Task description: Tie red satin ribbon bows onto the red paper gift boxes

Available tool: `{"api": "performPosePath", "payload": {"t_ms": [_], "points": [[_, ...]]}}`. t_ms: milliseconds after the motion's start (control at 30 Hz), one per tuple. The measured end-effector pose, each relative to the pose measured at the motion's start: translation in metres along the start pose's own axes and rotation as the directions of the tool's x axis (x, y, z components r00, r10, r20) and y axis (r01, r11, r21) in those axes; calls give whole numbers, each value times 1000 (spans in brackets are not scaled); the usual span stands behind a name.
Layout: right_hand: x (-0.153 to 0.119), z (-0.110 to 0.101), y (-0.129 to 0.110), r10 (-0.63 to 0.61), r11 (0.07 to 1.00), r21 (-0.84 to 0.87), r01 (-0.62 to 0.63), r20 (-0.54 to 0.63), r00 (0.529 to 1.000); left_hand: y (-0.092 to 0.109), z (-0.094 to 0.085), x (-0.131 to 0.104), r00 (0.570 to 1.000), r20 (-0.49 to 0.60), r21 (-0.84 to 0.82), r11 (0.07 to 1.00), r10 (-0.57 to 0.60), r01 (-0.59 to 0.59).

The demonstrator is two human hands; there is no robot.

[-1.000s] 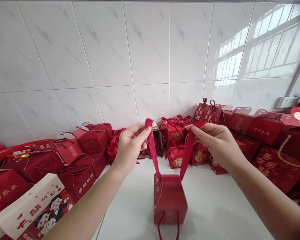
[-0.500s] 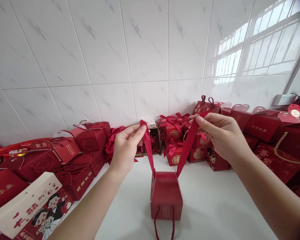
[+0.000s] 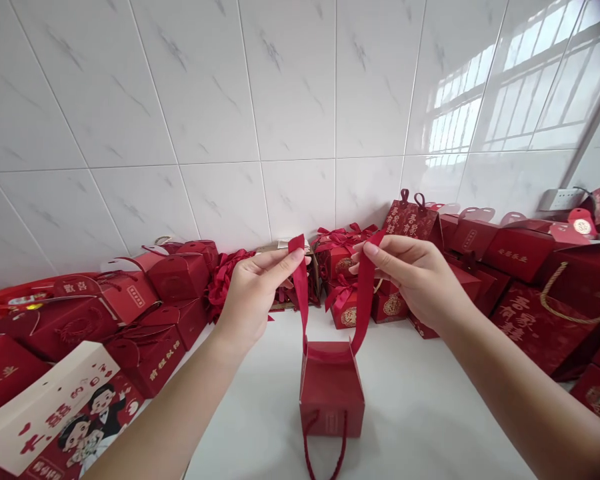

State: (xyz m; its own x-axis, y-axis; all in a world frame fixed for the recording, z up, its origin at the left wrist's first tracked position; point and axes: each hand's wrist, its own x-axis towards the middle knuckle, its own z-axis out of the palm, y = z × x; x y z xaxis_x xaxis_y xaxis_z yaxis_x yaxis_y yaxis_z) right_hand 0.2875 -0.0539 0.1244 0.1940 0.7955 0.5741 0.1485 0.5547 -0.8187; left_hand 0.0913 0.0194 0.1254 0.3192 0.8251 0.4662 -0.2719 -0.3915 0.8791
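Observation:
A small red box (image 3: 332,390) stands on the white table, its cord handle hanging down at the front. Two tails of red ribbon (image 3: 364,297) rise from its far side. My left hand (image 3: 260,283) pinches the end of the left tail between thumb and fingers. The right tail's end is pinched by my right hand (image 3: 405,267), with a short tip sticking out above the fingers. Both hands are above and beyond the box, apart from each other. The lower right tail bows slightly outward.
Red boxes (image 3: 183,273) are piled at the left, beside a white-and-red box with a cartoon couple (image 3: 90,420). Bow-tied boxes (image 3: 343,260) and an open carton stand near the tiled wall (image 3: 300,100). More red boxes and bags (image 3: 520,250) line the right.
My hands have come closer together, the right one moving left and the left one slightly right. The right ribbon tail now hangs steeper and slacker. The view has shifted slightly.

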Motion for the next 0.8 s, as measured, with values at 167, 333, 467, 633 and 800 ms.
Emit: {"api": "performPosePath", "payload": {"t_ms": [167,333,467,633,800], "points": [[-3,5,3,20,1000,8,-21,31,999,7,-2,0,1000,-9,-69,997,18,-18],[3,7,0,18,990,140,-27,63,998,10,3,0,1000,2,-77,997,15,-15],[5,12,0,38,992,115,-45,55,998,7,6,-1,1000,21,-66,998,7,-6],[2,22,1,80,996,27,-83,94,992,7,9,-5,971,227,24,997,-80,77],[-5,23,7,78,985,116,-127,359,930,6,9,-7,954,263,185,978,-142,95]]}}
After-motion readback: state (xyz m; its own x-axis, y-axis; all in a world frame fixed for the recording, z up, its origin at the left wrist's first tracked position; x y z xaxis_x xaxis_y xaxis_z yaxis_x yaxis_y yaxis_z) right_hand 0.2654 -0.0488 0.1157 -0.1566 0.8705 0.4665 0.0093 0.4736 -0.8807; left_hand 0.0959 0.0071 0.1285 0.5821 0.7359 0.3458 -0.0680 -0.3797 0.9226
